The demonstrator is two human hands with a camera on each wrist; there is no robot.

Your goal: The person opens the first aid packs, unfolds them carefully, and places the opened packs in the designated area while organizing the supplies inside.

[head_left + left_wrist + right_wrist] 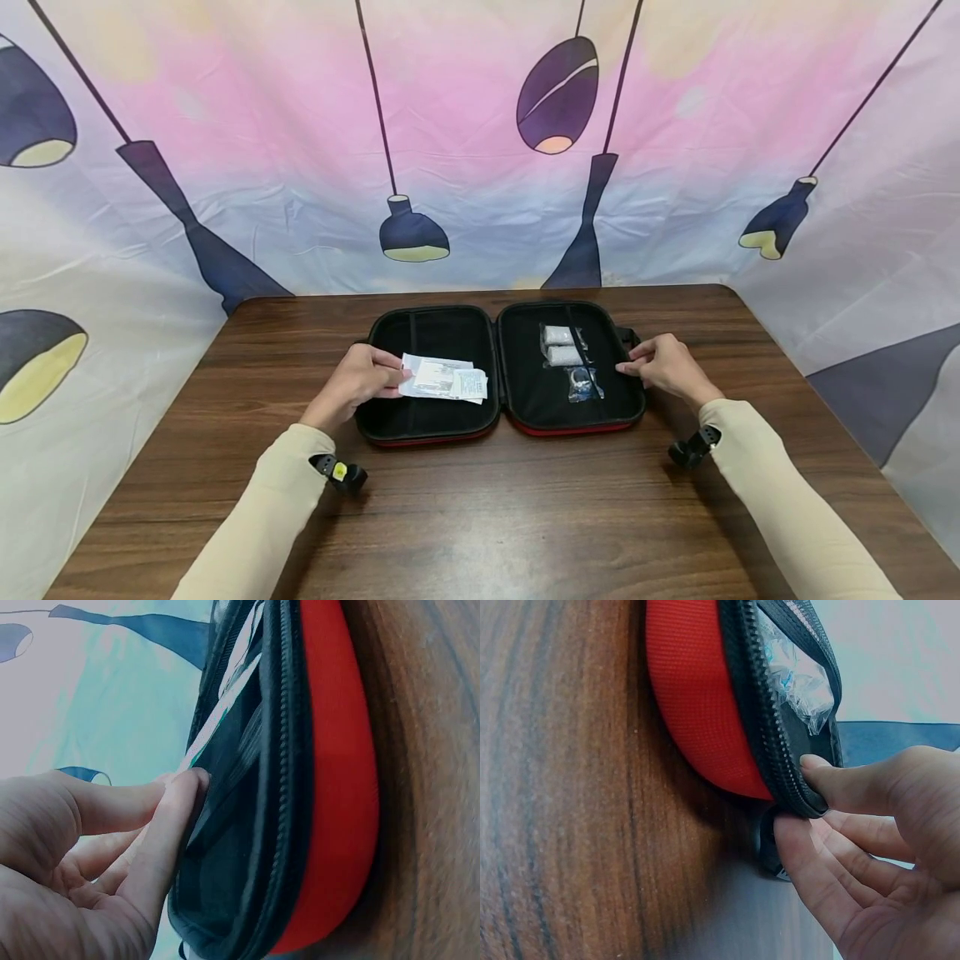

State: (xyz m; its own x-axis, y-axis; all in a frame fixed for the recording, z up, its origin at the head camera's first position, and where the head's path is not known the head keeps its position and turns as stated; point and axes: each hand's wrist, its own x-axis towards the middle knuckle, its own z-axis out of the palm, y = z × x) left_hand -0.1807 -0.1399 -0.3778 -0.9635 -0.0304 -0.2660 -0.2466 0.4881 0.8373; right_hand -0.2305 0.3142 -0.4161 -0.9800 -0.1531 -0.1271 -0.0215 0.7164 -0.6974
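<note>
A red case with a black lining (540,417) lies unfolded on the table, its two halves side by side. My left hand (354,383) pinches the left end of flat white printed packets (442,379) over the left half; in the left wrist view, thumb and fingertips meet on their edge. My right hand (669,367) grips the zippered rim (780,742) of the right half, thumb inside and fingers outside. Inside that half, two white rolls in clear wrap (562,357) and a small clear bag (582,385) sit under a black strap; what the bag contains is unclear.
The brown wooden table (480,517) extends in front of the case and to both sides. Behind it hangs a pastel cloth (480,125) printed with lamps. A dark handle (628,336) sticks out at the case's right side.
</note>
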